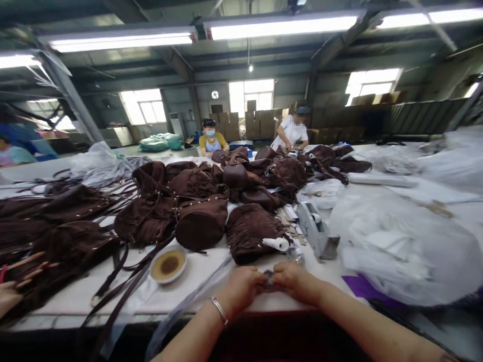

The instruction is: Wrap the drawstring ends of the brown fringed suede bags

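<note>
Both my hands meet at the near edge of the white table (211, 279). My left hand (241, 286), with a silver bangle on the wrist, and my right hand (294, 280) pinch a small dark item (268, 281) between their fingertips; I cannot make out what it is. Just beyond them lies a brown fringed suede bag (251, 231) with a white roll (277, 244) on it. A round brown bucket bag (202, 221) sits to its left.
Several brown bags and straps cover the table's left and middle. A small dish (168, 265), a grey tape dispenser (316, 230) and heaped clear plastic bags (407, 246) lie near. Another person's hand (17, 281) reaches in at the left; two workers (292, 131) stand at the far end.
</note>
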A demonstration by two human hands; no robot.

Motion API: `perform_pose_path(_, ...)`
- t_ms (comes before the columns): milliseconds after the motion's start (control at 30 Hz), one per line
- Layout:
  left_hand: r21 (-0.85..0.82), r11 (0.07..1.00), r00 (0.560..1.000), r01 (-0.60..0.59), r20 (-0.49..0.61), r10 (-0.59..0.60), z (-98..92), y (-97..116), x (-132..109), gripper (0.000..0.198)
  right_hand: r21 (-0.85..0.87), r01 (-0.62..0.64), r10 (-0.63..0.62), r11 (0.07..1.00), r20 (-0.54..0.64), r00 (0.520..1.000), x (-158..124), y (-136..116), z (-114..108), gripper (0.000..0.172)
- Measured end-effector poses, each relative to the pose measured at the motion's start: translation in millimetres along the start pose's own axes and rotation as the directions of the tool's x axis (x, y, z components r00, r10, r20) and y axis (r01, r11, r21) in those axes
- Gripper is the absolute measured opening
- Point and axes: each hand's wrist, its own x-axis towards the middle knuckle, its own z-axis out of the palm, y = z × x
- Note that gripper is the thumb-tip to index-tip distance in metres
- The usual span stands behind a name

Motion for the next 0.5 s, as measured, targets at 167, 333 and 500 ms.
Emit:
perform_pose_path(167, 0.039, 0.998, 0.998, -0.057, 0.041, 0.055, -4.9, -5.7, 6.4, 0.024, -0.063, -0.001, 0.004, 0.998, 0.045, 0.999, 4.2, -3.1, -8.5, 0.028)
perform_pose_path(333, 0.107, 0.992, 0.998, 0.067, -0.011, -0.066, 16.5, 6.5, 14.6, 0.028, -0.208, -0.25, 0.264, 0.946, 0.041, 0.964, 6.5, -22.3, -9.6, 0.014)
perform_pose_path(500, 0.099, 0.986, 0.991, 0.136, -0.013, -0.135, 27.4, 22.1, 1.8, 0.027, -0.124, -0.297, 0.3, 0.947, 0.005, 0.954, 1.2, -29.3, 10.7, 0.021)
